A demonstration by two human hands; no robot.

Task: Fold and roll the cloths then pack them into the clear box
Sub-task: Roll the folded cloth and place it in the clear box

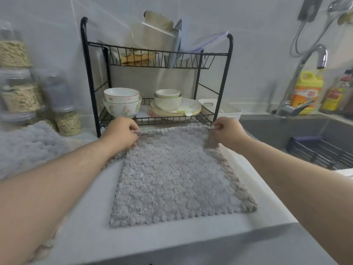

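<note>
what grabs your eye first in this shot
A fluffy grey square cloth lies spread mid-counter, its far corners pinched by the left hand and right hand. Behind stands a black wire dish rack holding bowls; a yellow detergent bottle sits right, beside the tap.

forearms reach forward; left hand (120, 133) and right hand (228, 133), fingers (132, 127) curled, each pinch a corner of the cloth (172, 180).

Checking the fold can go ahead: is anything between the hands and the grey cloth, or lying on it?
Nothing visible. The left hand and right hand pinch the far corners of the grey cloth, and its top is bare. The dish rack stands behind it.
</note>
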